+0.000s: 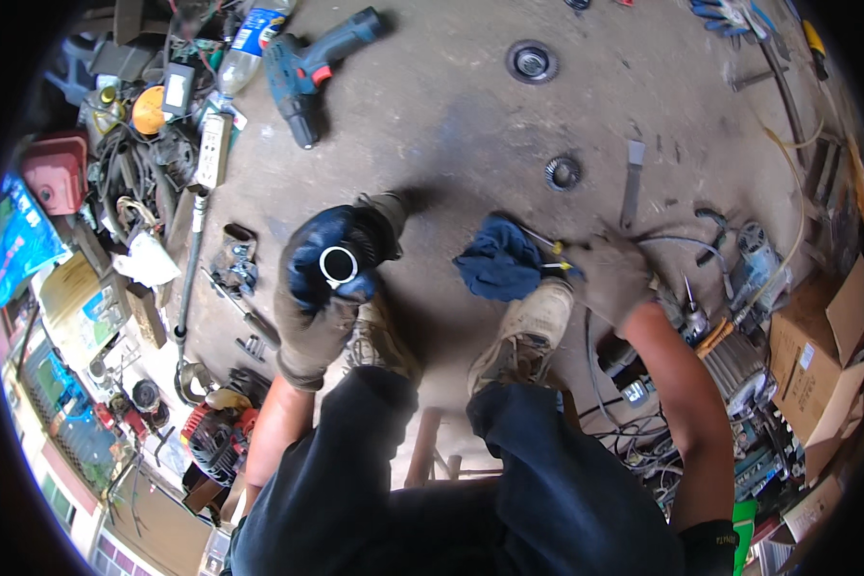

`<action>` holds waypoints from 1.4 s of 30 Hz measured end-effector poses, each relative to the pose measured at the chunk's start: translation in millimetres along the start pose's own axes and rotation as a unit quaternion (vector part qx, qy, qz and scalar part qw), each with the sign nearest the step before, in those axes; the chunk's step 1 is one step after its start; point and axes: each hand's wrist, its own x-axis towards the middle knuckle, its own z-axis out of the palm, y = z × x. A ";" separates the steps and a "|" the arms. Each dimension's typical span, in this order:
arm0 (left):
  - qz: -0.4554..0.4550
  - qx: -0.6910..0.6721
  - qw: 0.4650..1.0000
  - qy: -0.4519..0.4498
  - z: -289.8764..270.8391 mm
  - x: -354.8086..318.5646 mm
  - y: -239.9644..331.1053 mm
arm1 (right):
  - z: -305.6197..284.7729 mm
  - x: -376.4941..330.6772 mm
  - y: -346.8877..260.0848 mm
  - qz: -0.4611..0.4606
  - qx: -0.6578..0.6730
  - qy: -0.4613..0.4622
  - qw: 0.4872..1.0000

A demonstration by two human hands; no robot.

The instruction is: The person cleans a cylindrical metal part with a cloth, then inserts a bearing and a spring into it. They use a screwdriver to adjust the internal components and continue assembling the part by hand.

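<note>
A dark cylindrical part [363, 233] with a pale metal ring [324, 265] at its end is held above the floor [442, 173], in front of the left shoe [367, 338]. The gloved left hand [309, 312] curls its fingers around it, the ring facing up toward the head; the forearm rises steeply from the lower left. The gloved right hand [612, 274] reaches low beyond the right shoe [531, 326], back upward, forearm slanting up and leftward, elbow bent. It is beside yellow-handled tools [554, 249] and a blue cloth [496, 259]; whether its fingers grip anything, I cannot tell.
</note>
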 end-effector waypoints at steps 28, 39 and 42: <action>-0.026 -0.077 0.997 0.017 7.0 -15.7 4.4 | -106.2 7.8 -130.6 -0.174 0.480 0.157 0.845; 0.025 -0.087 0.995 0.032 12.2 -13.6 -4.3 | -95.6 13.1 -138.2 -0.197 0.472 0.165 0.844; 0.025 -0.127 0.991 0.018 16.4 -12.4 -7.2 | -98.7 12.9 -139.6 -0.194 0.432 0.159 0.866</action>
